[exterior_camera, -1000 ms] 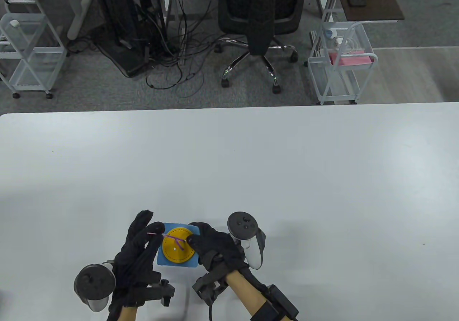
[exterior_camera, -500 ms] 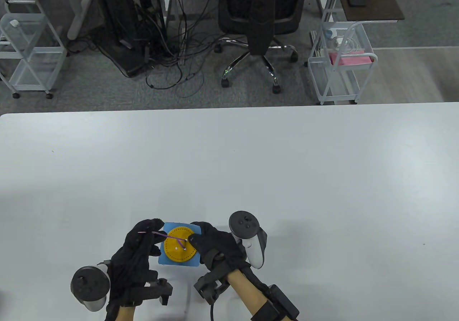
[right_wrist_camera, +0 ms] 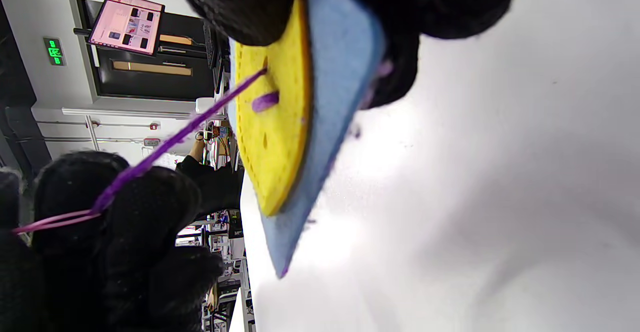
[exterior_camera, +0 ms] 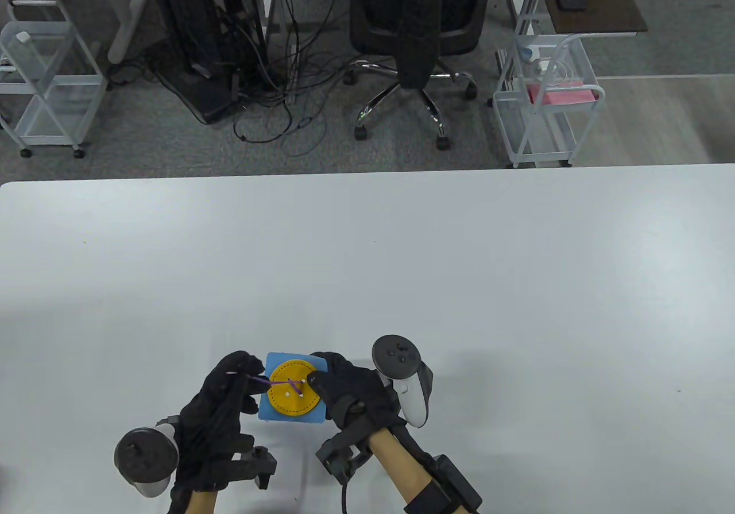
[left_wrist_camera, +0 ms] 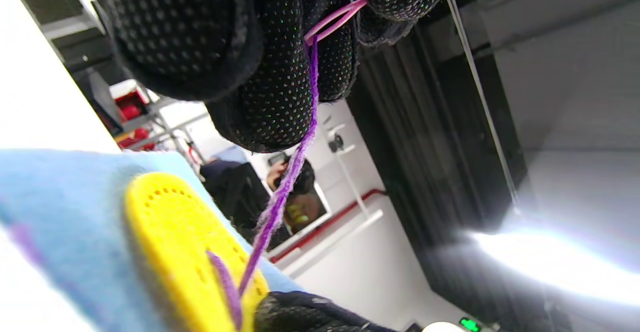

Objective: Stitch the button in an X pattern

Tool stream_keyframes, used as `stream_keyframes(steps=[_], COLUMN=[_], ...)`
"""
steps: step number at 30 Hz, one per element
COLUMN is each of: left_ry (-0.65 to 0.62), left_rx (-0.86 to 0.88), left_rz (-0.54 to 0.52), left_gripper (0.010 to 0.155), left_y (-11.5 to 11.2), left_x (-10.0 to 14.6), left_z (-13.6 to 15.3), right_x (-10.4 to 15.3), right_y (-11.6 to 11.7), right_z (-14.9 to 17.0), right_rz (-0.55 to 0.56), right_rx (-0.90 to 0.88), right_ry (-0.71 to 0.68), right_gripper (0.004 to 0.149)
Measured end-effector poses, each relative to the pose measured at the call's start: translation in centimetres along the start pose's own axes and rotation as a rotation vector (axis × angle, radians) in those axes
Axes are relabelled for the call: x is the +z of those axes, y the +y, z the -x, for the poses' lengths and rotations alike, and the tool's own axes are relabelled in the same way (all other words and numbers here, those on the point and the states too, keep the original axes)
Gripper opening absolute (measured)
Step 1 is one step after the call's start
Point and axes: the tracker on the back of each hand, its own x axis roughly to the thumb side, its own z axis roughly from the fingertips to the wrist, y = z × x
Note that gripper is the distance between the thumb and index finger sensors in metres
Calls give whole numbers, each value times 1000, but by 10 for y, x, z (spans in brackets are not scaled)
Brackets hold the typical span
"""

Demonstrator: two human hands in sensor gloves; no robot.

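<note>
Two gloved hands meet at the table's (exterior_camera: 402,250) lower centre. The right hand (exterior_camera: 350,390) grips the blue felt square (exterior_camera: 287,415) and its yellow button (exterior_camera: 294,393); the left hand (exterior_camera: 221,402) pinches the pink needle (exterior_camera: 236,374), purple thread (exterior_camera: 261,381) taut. An office chair (exterior_camera: 413,26) and white carts (exterior_camera: 545,100) stand across the top.

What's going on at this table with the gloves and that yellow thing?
A person in sensor gloves is sewing a big yellow button onto a blue felt square. The right hand holds the felt and button by their edge, lifted off the table. The left hand pinches a pink needle and draws purple yarn taut from the button's holes.
</note>
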Motion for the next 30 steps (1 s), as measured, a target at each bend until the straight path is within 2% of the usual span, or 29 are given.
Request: stream_keyframes(steps=[9, 20, 30], left_ry=[-67, -210, -318], left_rx=[-199, -697, -953], left_rz=[89, 215, 231], left_gripper=[37, 35, 34], left_y=[-5, -28, -43], left_x=[-1, 2, 6], left_z=[-11, -29, -37], right_x=[0, -1, -1], right_y=[-3, -4, -4], right_z=[1, 1, 2], right_rz=[-2, -4, -1], right_rx=[1, 5, 8], right_ry=[0, -17, -27], right_gripper=[47, 47, 47])
